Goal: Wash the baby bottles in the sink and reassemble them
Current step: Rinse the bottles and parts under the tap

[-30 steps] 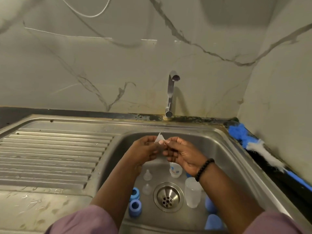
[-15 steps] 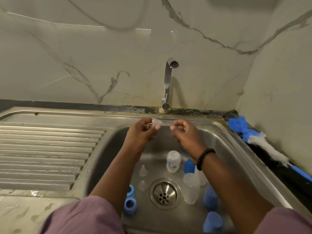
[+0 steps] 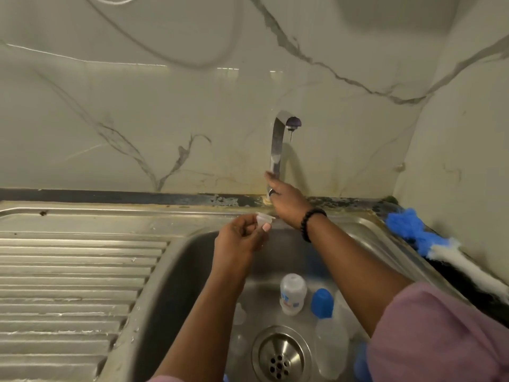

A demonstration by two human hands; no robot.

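Observation:
My left hand (image 3: 242, 238) pinches a small clear silicone teat (image 3: 264, 218) over the back edge of the steel sink (image 3: 176, 271). My right hand (image 3: 286, 202) has reached to the base of the chrome tap (image 3: 278, 144) and grips its handle; a drop hangs at the spout. Down in the basin lie a clear bottle with a printed label (image 3: 292, 296), a blue cap (image 3: 322, 302), another clear bottle (image 3: 332, 348) and a clear teat (image 3: 239, 314) near the drain (image 3: 281, 357).
A ribbed steel draining board (image 3: 71, 288) lies to the left. A blue and white bottle brush (image 3: 440, 249) rests on the dark counter at the right, against the marble wall. My right forearm crosses over the basin's right half.
My right hand let go of the teat and moved up and back to the tap's base. My left hand kept the teat and stayed near the sink's back edge.

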